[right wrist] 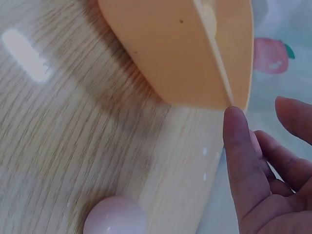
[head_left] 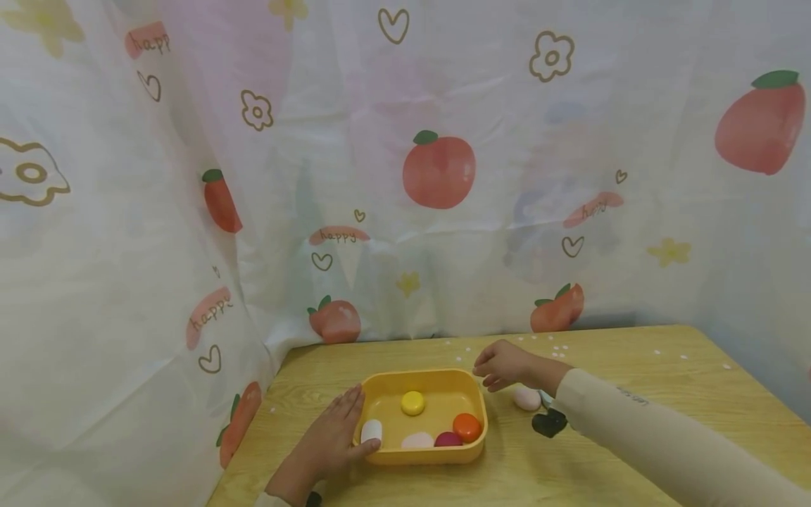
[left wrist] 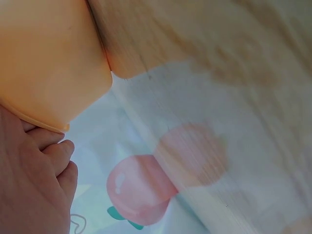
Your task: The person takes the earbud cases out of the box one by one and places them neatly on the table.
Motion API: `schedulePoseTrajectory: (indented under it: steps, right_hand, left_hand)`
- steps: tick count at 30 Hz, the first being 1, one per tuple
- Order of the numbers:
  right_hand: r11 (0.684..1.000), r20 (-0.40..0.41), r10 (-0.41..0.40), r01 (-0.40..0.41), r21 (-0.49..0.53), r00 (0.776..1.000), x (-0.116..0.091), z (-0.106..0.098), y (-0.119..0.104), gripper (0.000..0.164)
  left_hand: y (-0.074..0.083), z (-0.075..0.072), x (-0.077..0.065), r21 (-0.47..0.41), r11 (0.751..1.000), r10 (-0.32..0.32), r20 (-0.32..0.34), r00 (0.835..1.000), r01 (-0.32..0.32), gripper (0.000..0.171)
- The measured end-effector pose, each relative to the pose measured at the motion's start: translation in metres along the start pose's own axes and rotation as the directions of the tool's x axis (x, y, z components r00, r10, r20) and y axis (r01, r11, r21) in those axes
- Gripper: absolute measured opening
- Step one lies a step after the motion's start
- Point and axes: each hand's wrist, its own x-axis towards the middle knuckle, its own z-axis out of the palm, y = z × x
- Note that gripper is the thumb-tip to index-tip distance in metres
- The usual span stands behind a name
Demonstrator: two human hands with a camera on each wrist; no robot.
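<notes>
Yellow tray (head_left: pixel 424 456) is sitting at the lower centre of the frame, on a wood-grain table (head_left: pixel 317 366). Left hand (head_left: pixel 329 438) is resting along its left side, fingers lying straight against the rim, thumb spreading apart to touch the near-left corner; not clamping. Right hand (head_left: pixel 507 365) is hovering just beside the tray's upper-right corner, fingers loosely bending, thumb standing apart from them in the right wrist view, gripping nothing visible; cannot tell whether a fingertip is touching the rim.

Inside the tray: yellow disc (head_left: pixel 413 403) lying alone toward the upper middle; white rounded piece (head_left: pixel 372 431) leaning in the lower-left corner; pale pink piece (head_left: pixel 417 441), magenta piece (head_left: pixel 448 440) and orange piece (head_left: pixel 467 427) lining up toward the lower right.

Right of the tray, a pinkish pebble-like piece (head_left: pixel 527 398) is lying on the table, near the cream sleeve (head_left: pixel 671 436). White specks (head_left: pixel 557 347) are scattering along the table's far edge. Fruit-printed curtain (head_left: pixel 494 91) is filling the upper frame.
</notes>
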Motion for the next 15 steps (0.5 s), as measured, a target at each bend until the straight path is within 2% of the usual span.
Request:
schedulePoseTrajectory:
  steps: [7,15]
  right_hand:
    - [1.000,0.002,-0.001,0.001,0.008,1.000,0.006,0.013,-0.008,0.018]
    - [1.000,0.010,0.007,-0.007,-0.003,1.000,0.016,0.024,-0.012,0.020]
  left_hand:
    - [0.000,-0.002,0.000,-0.020,1.000,0.005,0.001,1.000,-0.005,0.094]
    - [0.000,0.000,0.001,-0.001,1.000,0.004,0.000,1.000,-0.004,0.095]
